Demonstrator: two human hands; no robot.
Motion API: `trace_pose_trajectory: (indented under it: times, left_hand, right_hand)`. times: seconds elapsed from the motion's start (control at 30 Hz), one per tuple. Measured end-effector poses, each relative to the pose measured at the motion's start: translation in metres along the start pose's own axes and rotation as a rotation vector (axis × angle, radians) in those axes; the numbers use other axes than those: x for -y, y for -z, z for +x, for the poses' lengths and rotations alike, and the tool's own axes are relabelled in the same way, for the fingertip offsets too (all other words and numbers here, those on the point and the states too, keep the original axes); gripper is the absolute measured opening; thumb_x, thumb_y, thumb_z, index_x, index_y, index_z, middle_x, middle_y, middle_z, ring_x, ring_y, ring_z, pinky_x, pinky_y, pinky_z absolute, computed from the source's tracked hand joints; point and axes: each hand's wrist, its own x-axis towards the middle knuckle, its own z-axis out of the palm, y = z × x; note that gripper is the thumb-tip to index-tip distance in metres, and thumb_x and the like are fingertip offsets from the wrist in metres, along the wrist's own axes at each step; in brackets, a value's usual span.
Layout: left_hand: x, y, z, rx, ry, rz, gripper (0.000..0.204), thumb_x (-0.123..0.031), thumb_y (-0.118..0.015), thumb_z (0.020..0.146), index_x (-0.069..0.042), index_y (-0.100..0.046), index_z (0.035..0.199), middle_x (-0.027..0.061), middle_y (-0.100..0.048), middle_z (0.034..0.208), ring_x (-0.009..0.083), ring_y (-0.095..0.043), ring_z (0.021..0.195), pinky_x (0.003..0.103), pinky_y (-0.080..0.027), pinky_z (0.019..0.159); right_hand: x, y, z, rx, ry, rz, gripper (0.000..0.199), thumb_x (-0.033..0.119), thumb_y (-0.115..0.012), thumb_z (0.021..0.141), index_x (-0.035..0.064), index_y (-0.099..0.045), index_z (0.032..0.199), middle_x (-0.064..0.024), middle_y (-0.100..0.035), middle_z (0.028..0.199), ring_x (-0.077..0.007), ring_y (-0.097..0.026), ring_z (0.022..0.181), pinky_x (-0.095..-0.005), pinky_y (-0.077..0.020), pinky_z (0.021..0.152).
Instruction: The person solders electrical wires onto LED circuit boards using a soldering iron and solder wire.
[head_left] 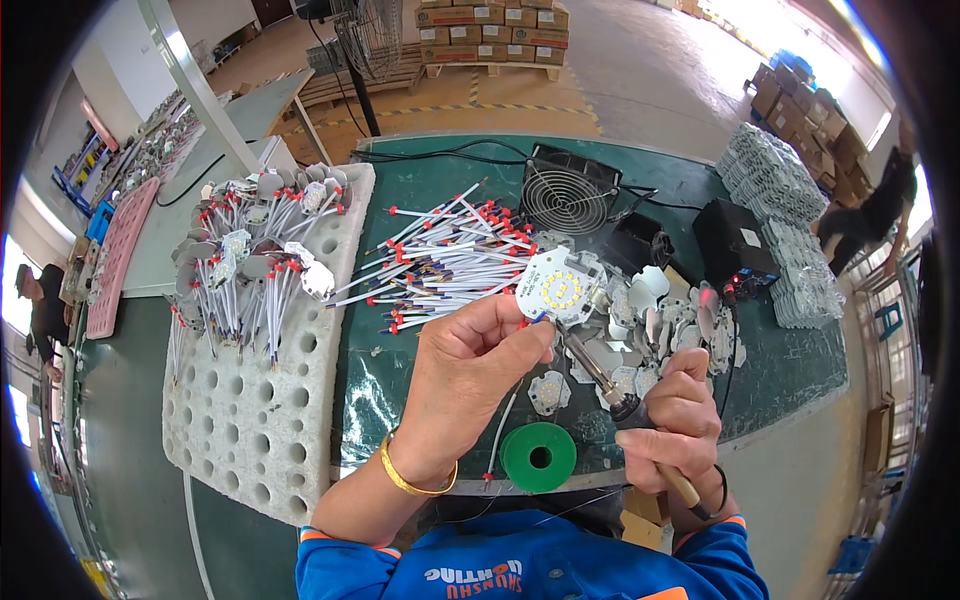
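We find the white LED board (555, 288) near the centre of the frame, raised above the green counter (790, 375), its flat face and yellow chips turned up to view. The left hand (460, 360) is the nearer one: its thumb and forefinger pinch at the board's lower-left edge, where a blue wire end (541, 318) shows beside the fingertips. The right hand (672, 425), right of centre and lower, is clenched around the handle of a soldering iron (628, 408). We note the governing relation: the iron's long axis slants from lower right to upper left, its tip directed at the board's lower edge by that wire end; the board lies up and to the left of the right hand. We cannot tell whether tip and board touch. Below them, at lower centre, we record a green spool (515, 460); loose boards (655, 325) lie heaped to the right.
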Motion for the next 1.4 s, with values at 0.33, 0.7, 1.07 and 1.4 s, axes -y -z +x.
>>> trace_pose_trajectory:
  times: [0.33, 0.7, 1.07, 1.4]
  left_hand:
    - [0.022, 0.007, 0.012, 0.151, 0.12, -0.057, 0.009, -0.009, -0.062, 0.082, -0.004, -0.059, 0.075, -0.0016, -0.06, 0.068, 0.0004, -0.049, 0.06, 0.016, -0.034, 0.053]
    - [0.052, 0.002, 0.019, 0.306, 0.071, 0.424, 0.014, -0.014, -0.064, 0.081, -0.001, -0.061, 0.079, -0.0041, -0.054, 0.059, 0.0001, -0.041, 0.054, 0.019, -0.035, 0.047]
    - [0.044, 0.011, 0.006, 0.255, 0.223, 0.132, 0.024, -0.012, -0.06, 0.086, -0.001, -0.059, 0.107, 0.0026, -0.065, 0.08, 0.0027, -0.05, 0.064, 0.018, -0.041, 0.057]
    - [0.061, 0.005, -0.003, 0.214, 0.272, 0.01, 0.027, -0.014, -0.057, 0.086, 0.003, -0.059, 0.108, 0.0023, -0.064, 0.078, 0.0027, -0.051, 0.064, 0.017, -0.042, 0.058]
  right_hand:
    - [-0.011, 0.004, 0.005, -0.118, -0.029, 0.027, 0.017, 0.014, -0.06, 0.075, 0.0056, -0.059, 0.09, -0.0044, -0.046, 0.062, -0.0205, -0.043, 0.054, -0.0353, -0.033, 0.055]
    - [-0.038, -0.026, 0.0, -0.019, -0.391, -0.01, 0.021, 0.0, -0.069, 0.069, 0.0069, -0.057, 0.085, -0.0076, -0.055, 0.07, -0.0226, -0.053, 0.059, -0.0297, -0.0404, 0.05]
    - [-0.03, -0.036, -0.012, -0.091, -0.294, -0.099, 0.02, -0.003, -0.067, 0.068, 0.0072, -0.055, 0.08, -0.0053, -0.044, 0.06, -0.0192, -0.041, 0.049, -0.0304, -0.0303, 0.043]
    - [-0.017, -0.051, -0.015, -0.262, -0.311, -0.056, 0.021, -0.005, -0.067, 0.069, 0.0055, -0.051, 0.078, -0.0043, -0.043, 0.058, -0.0169, -0.036, 0.049, -0.0286, -0.0268, 0.042]
